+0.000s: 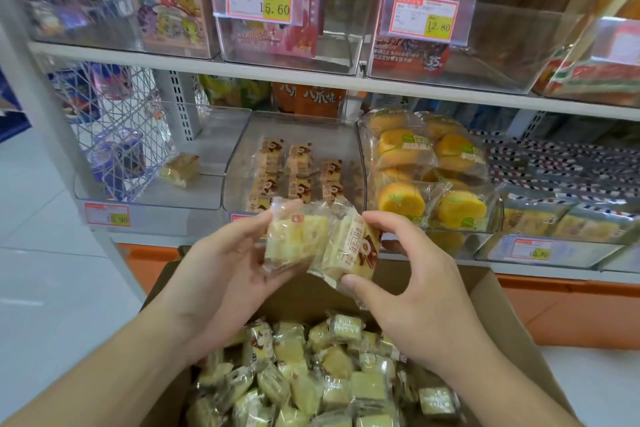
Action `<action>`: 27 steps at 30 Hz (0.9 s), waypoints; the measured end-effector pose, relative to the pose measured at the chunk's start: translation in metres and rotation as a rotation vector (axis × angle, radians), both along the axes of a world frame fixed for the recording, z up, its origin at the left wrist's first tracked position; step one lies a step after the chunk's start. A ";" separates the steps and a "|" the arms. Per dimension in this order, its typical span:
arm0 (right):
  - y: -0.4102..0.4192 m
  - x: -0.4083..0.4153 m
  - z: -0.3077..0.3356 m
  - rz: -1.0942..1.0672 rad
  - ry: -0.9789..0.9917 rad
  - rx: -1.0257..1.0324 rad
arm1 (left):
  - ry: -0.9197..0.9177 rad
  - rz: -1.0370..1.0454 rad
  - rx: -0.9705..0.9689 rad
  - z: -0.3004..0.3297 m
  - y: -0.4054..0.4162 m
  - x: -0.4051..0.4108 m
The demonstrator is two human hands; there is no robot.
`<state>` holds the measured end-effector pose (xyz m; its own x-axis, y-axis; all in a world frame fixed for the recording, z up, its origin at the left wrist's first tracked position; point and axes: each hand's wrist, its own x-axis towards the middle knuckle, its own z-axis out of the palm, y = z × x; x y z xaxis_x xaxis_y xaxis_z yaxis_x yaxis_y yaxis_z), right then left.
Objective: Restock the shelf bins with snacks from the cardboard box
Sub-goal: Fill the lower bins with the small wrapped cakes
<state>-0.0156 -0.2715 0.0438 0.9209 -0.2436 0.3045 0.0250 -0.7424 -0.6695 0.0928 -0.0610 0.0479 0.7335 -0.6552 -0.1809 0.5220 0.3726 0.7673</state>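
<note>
My left hand (225,263) holds a wrapped yellow cake snack (294,239), its clear side facing me. My right hand (401,274) pinches a second wrapped cake snack (349,250) with brown print, thumb below and fingers above. Both snacks are held side by side, touching, above the open cardboard box (502,315), which is full of several more wrapped cakes (311,378). Just behind the hands is a clear shelf bin (239,152) with several of the same snacks (298,170) standing in rows.
To the left, another clear bin (207,199) holds one lone cake (180,170). Bagged orange cakes (429,173) fill the bin on the right. A wire basket (114,135) hangs at the left. The upper shelf (311,78) carries biscuit boxes in clear bins with price tags.
</note>
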 end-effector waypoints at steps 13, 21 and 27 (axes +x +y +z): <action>0.004 -0.002 -0.005 0.013 0.012 0.073 | -0.380 -0.028 0.406 0.005 0.010 -0.005; 0.007 -0.001 -0.008 0.036 0.035 -0.018 | -0.097 0.184 0.414 -0.004 0.007 0.000; 0.015 0.005 -0.014 0.061 0.020 -0.061 | -0.084 0.060 0.453 -0.007 0.008 -0.002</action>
